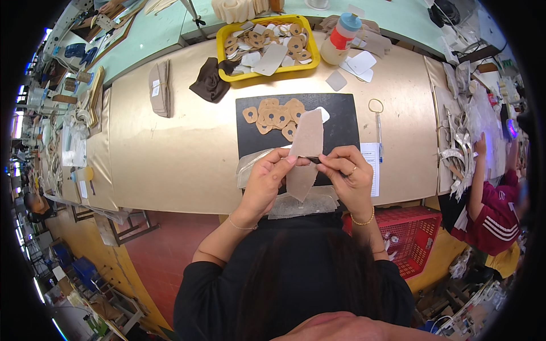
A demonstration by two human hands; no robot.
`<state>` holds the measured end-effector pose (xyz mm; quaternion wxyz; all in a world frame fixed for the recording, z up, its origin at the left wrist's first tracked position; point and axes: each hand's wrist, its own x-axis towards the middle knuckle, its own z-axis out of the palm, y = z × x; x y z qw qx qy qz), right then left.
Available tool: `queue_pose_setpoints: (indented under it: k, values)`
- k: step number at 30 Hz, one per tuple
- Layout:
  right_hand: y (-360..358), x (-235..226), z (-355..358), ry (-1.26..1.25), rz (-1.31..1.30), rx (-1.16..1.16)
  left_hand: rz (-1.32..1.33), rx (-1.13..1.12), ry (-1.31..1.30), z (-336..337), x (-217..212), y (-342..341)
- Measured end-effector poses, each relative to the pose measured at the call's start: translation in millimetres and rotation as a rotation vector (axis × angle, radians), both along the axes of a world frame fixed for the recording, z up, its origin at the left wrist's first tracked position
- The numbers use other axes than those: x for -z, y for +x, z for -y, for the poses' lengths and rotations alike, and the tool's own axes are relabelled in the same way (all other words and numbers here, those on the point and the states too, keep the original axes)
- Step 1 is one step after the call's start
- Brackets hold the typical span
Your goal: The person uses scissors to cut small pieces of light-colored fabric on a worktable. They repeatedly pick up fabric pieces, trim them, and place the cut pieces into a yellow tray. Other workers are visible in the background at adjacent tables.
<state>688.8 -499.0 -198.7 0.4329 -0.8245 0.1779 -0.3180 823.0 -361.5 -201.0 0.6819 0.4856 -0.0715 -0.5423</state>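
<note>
Beige piece (307, 133), dark-centred tan patches (275, 117), black mat (340, 126)

A shiny gold tabletop (187, 153) goes across the room. Past it is a pale green tabletop (153, 34). The floor is red (165, 256) in one part and yellow (114, 250) beside that. Blue stools (85, 271) are down on the left. Long white lights (59, 329) shine near the bottom left edge. A blue-purple light (512, 129) glows on the right.
</note>
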Motion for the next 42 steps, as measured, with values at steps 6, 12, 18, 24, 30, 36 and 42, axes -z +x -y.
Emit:
queue_pose_setpoints:
  k: [6,12,18,24,30,36,42]
  values:
    - [-0.4,-3.8,1.3,-0.021,-0.025,-0.001,-0.037,0.008,-0.034,-1.1,1.7,0.6]
    - [-0.3,-3.3,1.5,-0.05,-0.047,-0.008,-0.01,0.059,-0.024,-1.9,0.8,2.1]
    - [-0.4,-0.4,0.7,-0.087,-0.032,0.004,-0.09,0.074,-0.002,-1.1,-0.4,2.8]
    - [-2.6,-4.8,4.1,-0.095,-0.058,-0.027,-0.082,0.09,-0.008,-2.1,0.3,3.3]
    - [-1.1,-3.9,2.2,-0.113,-0.044,0.003,-0.067,0.087,0.002,-1.1,-3.6,1.8]
    - [-3.8,-2.6,2.0,-0.092,-0.044,-0.069,-0.064,0.063,0.018,-6.2,2.3,2.6]
    - [-2.0,-1.5,9.9,-0.287,-0.028,-0.044,-0.048,0.006,-0.027,-0.9,3.3,2.4]
